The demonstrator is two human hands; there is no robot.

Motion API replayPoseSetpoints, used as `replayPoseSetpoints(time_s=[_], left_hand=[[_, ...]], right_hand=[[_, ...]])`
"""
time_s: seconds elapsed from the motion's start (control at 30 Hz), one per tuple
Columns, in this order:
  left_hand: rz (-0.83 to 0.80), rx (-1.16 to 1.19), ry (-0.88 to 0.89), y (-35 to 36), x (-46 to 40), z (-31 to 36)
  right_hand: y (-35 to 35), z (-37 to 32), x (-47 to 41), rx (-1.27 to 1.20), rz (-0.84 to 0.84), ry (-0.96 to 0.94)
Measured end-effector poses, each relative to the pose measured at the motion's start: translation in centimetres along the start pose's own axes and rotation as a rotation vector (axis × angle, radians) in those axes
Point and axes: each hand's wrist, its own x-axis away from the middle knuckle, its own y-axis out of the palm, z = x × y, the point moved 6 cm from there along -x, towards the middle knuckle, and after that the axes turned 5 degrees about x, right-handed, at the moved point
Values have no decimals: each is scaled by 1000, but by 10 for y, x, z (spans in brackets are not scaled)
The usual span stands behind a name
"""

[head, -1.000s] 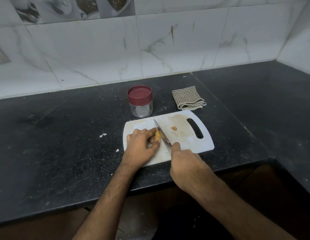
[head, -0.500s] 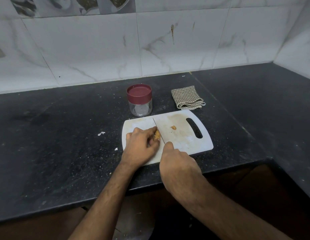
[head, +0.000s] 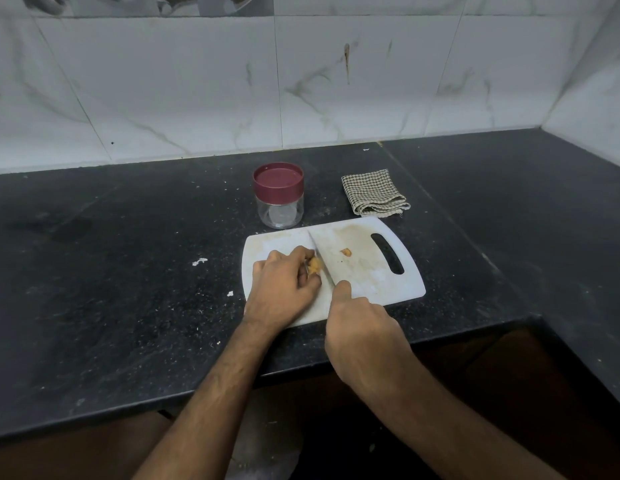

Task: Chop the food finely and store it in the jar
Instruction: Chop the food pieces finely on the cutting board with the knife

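No text, label, brand, number or sign can be read anywhere in the head view. The jar [head: 279, 195], its lid, the board [head: 367, 271] and the cloth [head: 373, 192] show no lettering.
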Motion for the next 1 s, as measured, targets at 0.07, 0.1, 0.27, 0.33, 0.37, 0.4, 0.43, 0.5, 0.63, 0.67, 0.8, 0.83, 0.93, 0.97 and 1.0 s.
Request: replayPoseSetpoints(time_s=[0.07, 0.1, 0.27, 0.33, 0.37, 0.4, 0.43, 0.5, 0.63, 0.67, 0.8, 0.83, 0.93, 0.97, 1.0], left_hand=[[0, 6, -6, 0, 0, 0], [2, 14, -14, -1, 0, -1], [0, 43, -58, 0, -3, -6], [2, 34, -50, 0, -3, -5], [-1, 26, -45, 0, -3, -4], [-6, 19, -42, 0, -2, -3], [-10, 14, -42, 0, -2, -2], [-15, 9, -50, -1, -1, -2], [-20, -1, -53, 0, -1, -2], [-21, -5, -52, 0, -1, -2], [-30, -4, -52, 0, -1, -1], [-34, -7, -48, 0, -1, -1], [-42, -31, -23, 0, 0, 2], [-46, -40, -19, 0, 0, 3], [-50, -49, -16, 0, 0, 4]], right_hand=[[-1, 7, -2, -17, -31, 36], [1, 10, -5, -42, -73, 59], [8, 12, -10, -134, -254, 81], [7, 11, -9, -135, -235, 67], [6, 11, -9, -129, -218, 59], [5, 11, -9, -122, -199, 53], [4, 11, -9, -112, -183, 49], [3, 9, -7, -99, -156, 39], [4, 8, -3, -84, -149, 24], [4, 8, -2, -80, -150, 29], [3, 7, 0, -56, -134, 35], [3, 7, 1, -55, -131, 36], [0, 7, 3, -51, -123, 33], [-1, 7, 3, -50, -128, 32], [-2, 7, 3, -50, -133, 30]])
